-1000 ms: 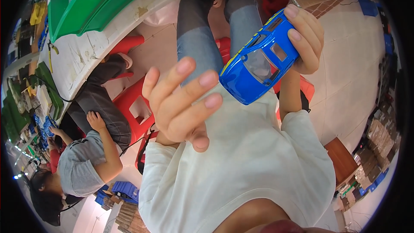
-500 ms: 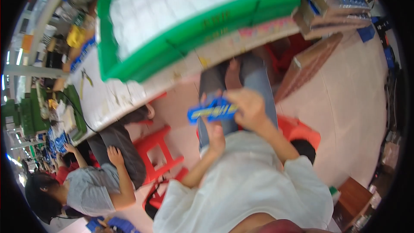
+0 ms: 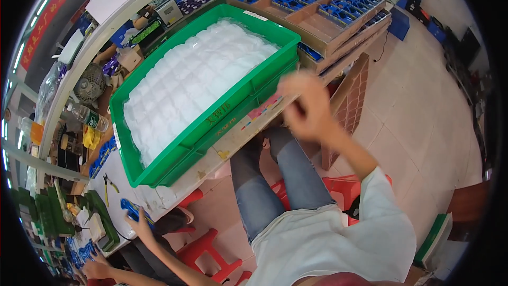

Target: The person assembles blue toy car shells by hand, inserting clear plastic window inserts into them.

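My left hand point(image 3: 141, 226) reaches out to the left, its fingers closed round a blue plastic toy car point(image 3: 130, 209) over the table edge. On the table point(image 3: 114, 169) close by lie pliers point(image 3: 109, 188) with yellow-and-black handles. My right hand point(image 3: 307, 106) is lifted in front of the near right corner of a green crate point(image 3: 203, 130). It is blurred and its fingers look curled; whether anything is in them I cannot make out. White, soft-looking packets point(image 3: 196, 74) fill the crate in rows.
Cardboard trays point(image 3: 309, 24) of blue toy cars are stacked behind the crate on the right. A brown board point(image 3: 346, 106) leans below them. A co-worker's hand point(image 3: 96, 268) is at lower left, near a red stool point(image 3: 203, 254). A fan point(image 3: 91, 83) stands far left.
The view has swung up, showing more of the table. My hands, together on the blue toy car before, are apart: the left has carried it left, the right has risen toward the crate.
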A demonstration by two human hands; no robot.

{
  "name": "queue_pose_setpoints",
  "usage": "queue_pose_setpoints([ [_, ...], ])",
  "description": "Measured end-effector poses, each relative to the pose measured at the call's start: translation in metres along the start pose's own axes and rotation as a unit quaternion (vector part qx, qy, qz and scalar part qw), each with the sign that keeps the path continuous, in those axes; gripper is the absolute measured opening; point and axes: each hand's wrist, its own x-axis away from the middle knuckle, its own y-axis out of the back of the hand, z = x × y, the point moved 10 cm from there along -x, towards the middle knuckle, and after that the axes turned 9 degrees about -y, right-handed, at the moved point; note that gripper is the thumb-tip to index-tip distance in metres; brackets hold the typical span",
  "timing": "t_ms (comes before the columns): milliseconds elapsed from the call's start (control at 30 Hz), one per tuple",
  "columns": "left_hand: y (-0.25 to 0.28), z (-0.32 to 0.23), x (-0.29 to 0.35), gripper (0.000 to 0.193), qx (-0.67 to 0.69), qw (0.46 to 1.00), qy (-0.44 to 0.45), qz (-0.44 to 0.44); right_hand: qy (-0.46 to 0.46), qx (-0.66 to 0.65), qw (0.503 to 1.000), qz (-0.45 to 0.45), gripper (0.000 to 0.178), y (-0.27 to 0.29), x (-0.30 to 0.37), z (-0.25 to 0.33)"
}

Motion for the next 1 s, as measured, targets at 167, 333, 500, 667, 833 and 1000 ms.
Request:
queue_pose_setpoints([
  [167, -0.012, 0.068, -0.07, 0.07, -0.248, 0.962, 0.029, 0.112, -0.04, 0.153, 0.987, -0.022, 0.012, -0.017, -0.108, -0.157],
  [333, -0.021, 0.052, -0.096, 0.064, -0.412, 0.907, 0.025, 0.078, -0.213, 0.234, 0.941, 0.123, 0.028, -0.066, -0.124, -0.336],
  [500, 0.005, -0.19, -0.087, 0.035, -0.238, 0.915, -0.314, -0.085, -0.325, 0.371, 0.85, 0.184, 0.044, -0.082, -0.102, -0.383],
  [667, -0.117, -0.38, -0.071, 0.017, 0.063, 0.862, -0.49, 0.111, -0.338, 0.384, 0.842, 0.172, 0.048, -0.073, -0.105, -0.397],
  [833, -0.272, -0.433, -0.112, 0.021, -0.034, 0.831, -0.549, 0.077, -0.313, 0.359, 0.859, 0.187, 0.043, -0.082, -0.11, -0.39],
  [1000, -0.366, -0.419, -0.155, 0.03, -0.105, 0.922, -0.351, 0.123, -0.289, 0.357, 0.88, 0.121, 0.042, -0.074, -0.11, -0.39],
])
